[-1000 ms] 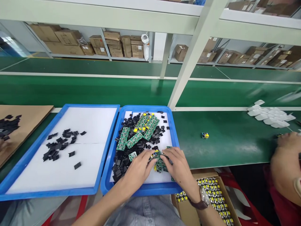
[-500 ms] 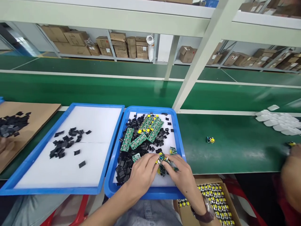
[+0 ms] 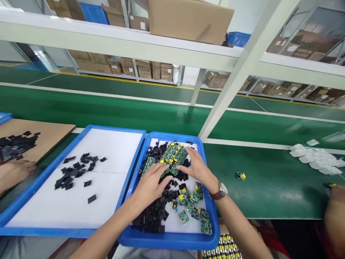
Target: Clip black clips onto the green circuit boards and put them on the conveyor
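In the blue-rimmed tray (image 3: 169,241), green circuit board panels (image 3: 179,157) with yellow parts lie on a heap of small black pieces (image 3: 152,216). My left hand (image 3: 151,183) reaches over the near left side of the panels, thumb and fingers apart. On the panels' right side is my right hand (image 3: 198,167), also with fingers spread; its fingertips are close to the panel edge, and whether they touch it I cannot tell. Several loose small circuit boards (image 3: 195,198) lie on the white liner at the tray's near right.
A second blue-rimmed tray (image 3: 113,216) with scattered black pieces (image 3: 71,174) stands at left. Beyond it, a person's hand (image 3: 17,174) rests by cardboard. One small board (image 3: 240,176) and white plastic pieces (image 3: 314,156) lie on the green bench. A carton of boards (image 3: 222,248) sits below.
My hands have left the small boards at the tray's near side, separated, and moved forward to the panels. More loose small boards now show there. The view has tilted upward.
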Motion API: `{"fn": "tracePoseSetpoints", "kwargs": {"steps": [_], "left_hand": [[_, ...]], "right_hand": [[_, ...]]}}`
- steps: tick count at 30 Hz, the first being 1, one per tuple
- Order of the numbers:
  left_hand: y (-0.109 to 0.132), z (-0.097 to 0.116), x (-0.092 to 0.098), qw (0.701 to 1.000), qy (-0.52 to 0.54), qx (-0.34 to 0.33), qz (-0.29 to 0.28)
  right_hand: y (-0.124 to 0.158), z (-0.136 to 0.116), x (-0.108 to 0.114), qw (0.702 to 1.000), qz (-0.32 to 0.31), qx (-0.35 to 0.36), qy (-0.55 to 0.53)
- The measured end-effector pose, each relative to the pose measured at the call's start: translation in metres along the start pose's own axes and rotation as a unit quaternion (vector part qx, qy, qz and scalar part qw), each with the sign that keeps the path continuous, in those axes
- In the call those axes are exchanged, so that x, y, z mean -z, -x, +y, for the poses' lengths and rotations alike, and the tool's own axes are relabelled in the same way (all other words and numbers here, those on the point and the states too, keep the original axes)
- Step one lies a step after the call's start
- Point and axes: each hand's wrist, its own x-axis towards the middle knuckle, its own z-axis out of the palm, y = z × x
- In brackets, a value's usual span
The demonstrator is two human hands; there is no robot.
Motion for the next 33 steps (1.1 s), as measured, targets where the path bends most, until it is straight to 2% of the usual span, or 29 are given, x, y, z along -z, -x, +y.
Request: {"fn": "tracePoseSetpoints", "kwargs": {"steps": [3,5,8,11,14,16,18,20,23,26,29,33], "left_hand": [[0.001,-0.009,0.008,0.997,0.065,0.050,-0.007],[0.000,-0.009,0.007,0.988,0.130,0.087,0.002],[-0.007,-0.004,-0.001,0.956,0.263,0.125,0.019],[-0.017,0.007,-0.007,0.933,0.336,0.125,-0.022],[-0.020,0.020,-0.005,0.943,0.315,0.091,-0.058],[-0.019,0.029,-0.002,0.954,0.287,0.032,-0.082],[-0.017,0.035,-0.005,0.967,0.236,-0.027,-0.092],[-0.014,0.040,-0.016,0.982,0.170,-0.053,-0.063],[-0.008,0.043,-0.040,0.994,0.097,-0.053,-0.005],[-0.003,0.042,-0.055,0.995,0.082,-0.049,0.007],[-0.005,0.040,-0.052,0.995,0.085,-0.052,0.000],[-0.009,0.040,-0.040,0.989,0.139,-0.042,-0.040]], "right_hand": [[-0.030,-0.004,-0.010,1.000,-0.014,0.020,0.012],[-0.031,-0.014,-0.010,0.999,-0.002,0.032,0.011],[-0.008,-0.035,-0.001,0.998,0.037,0.053,-0.018],[0.026,-0.050,0.018,0.994,0.029,0.069,-0.079],[0.051,-0.049,0.042,0.987,-0.018,0.035,-0.157],[0.061,-0.042,0.053,0.977,-0.035,0.004,-0.212],[0.067,-0.035,0.054,0.967,-0.039,-0.024,-0.249],[0.072,-0.032,0.045,0.966,-0.005,-0.053,-0.253],[0.078,-0.034,0.025,0.976,0.090,-0.076,-0.185],[0.082,-0.033,0.013,0.981,0.121,-0.075,-0.131],[0.085,-0.025,0.015,0.986,0.092,-0.069,-0.119],[0.090,-0.020,0.029,0.988,0.014,-0.037,-0.147]]}}
